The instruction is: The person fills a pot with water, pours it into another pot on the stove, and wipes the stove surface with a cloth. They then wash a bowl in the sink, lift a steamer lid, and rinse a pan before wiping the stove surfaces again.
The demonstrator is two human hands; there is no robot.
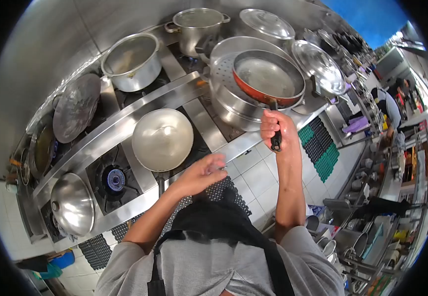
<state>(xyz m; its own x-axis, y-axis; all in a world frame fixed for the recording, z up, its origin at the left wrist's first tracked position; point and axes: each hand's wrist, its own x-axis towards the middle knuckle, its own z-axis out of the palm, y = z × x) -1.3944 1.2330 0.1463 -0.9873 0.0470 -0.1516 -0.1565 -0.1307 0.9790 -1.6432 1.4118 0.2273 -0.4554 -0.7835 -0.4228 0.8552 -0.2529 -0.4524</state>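
Note:
My right hand (282,128) is wrapped round the black handle of a red frying pan (268,76). That pan overlaps a large steamer pot (224,69) with a perforated insert, and its inside looks pale and shiny. Lower and to the left, my left hand (201,175) hovers at the stove's front edge, fingers stretched out and holding nothing. Closest to it is a light-coloured frying pan (162,138) on a burner, its dark handle pointing toward me beside my left wrist.
A burner (115,178) burns with a blue flame, left of the light pan. Along the back stand an open pot (132,64) and a two-handled pot (196,29). A domed lid (73,204) sits at front left. Another person (389,106) stands at far right.

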